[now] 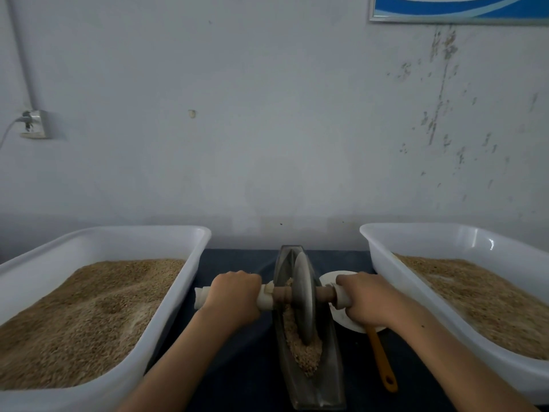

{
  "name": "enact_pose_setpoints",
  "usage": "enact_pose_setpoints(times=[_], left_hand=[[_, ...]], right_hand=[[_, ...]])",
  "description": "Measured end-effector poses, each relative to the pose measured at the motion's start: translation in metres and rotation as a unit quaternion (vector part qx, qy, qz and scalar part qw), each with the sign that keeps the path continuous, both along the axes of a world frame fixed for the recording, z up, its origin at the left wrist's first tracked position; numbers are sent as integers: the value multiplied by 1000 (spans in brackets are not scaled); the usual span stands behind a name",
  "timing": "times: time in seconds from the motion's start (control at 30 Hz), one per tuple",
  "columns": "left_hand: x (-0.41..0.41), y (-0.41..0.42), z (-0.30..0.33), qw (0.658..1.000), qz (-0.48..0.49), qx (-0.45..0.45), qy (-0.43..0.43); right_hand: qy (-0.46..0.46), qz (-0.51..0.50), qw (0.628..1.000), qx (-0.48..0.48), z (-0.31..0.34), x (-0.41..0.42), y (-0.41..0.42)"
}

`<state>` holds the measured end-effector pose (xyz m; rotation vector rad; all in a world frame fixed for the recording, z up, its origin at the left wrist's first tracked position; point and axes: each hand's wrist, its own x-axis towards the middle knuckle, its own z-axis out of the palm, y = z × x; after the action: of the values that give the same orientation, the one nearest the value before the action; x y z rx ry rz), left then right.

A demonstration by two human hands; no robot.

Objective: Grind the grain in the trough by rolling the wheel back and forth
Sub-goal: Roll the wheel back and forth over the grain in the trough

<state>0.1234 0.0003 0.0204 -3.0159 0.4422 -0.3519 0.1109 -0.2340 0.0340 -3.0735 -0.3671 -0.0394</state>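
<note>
— Two big white tubs (166,295) of grain flank the narrow trough (312,391) on the tabletop (237,373). Is that wheel (303,295) heavy?

— It looks stiff and weighty, standing upright in the trough's grain (303,355). The left hand (234,295) and right hand (365,301) each wrap an axle end, the sensible hold.

— Obstacles?

— The white dish (341,319) and orange handle (383,361), close by the right hand.

Two white tubs are being seen on the dark desk (237,379): the left tub (124,373) and the right tub (445,331), each partly filled with brown grain. Between them, a white bowl (338,278) and an orange handle (383,361) are lying. On the wall (267,114), a socket (34,124) and a blue picture (457,7) are being shown.
</note>
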Motion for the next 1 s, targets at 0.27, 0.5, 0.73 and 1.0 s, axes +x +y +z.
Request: enact_pose_setpoints(times=[0.27,0.5,0.73,1.0], left_hand=[[-3,-4,3,999,-5,11,-35],[3,-7,-15,993,13,-61,-100],[0,-2,-4,998,-37,-21,-39],[-4,1,7,996,-56,-5,70]], right_hand=[[70,-7,997,20,4,-3,-2],[-157,-17,987,-39,-25,11,6],[-58,-7,998,3,-9,4,4],[46,-4,999,2,5,-3,5]])
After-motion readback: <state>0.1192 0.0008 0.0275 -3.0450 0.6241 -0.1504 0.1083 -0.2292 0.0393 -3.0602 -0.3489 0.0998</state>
